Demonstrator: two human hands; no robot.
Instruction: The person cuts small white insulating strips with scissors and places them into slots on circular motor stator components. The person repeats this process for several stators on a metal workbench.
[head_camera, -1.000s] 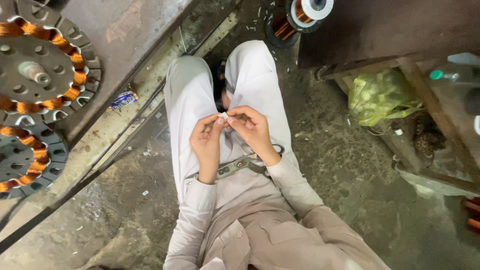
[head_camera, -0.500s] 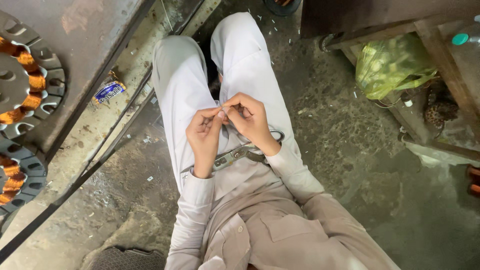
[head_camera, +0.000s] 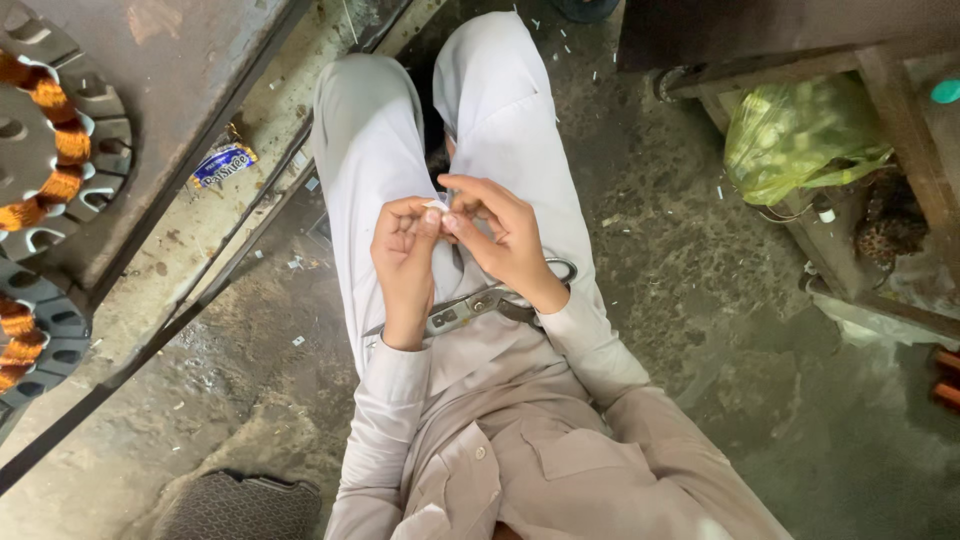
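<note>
My left hand (head_camera: 405, 245) and right hand (head_camera: 497, 235) pinch a small white scrap (head_camera: 436, 205); loosened fingertips could drop it onto my lap.

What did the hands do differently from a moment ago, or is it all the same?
Not much changed. The left hand and right hand stay together over the lap, both pinching the same small white piece; only the fingers shifted a little. The view slid, so the wound metal discs sit further left and the green bag higher. The scissors stayed on the lap.
</note>
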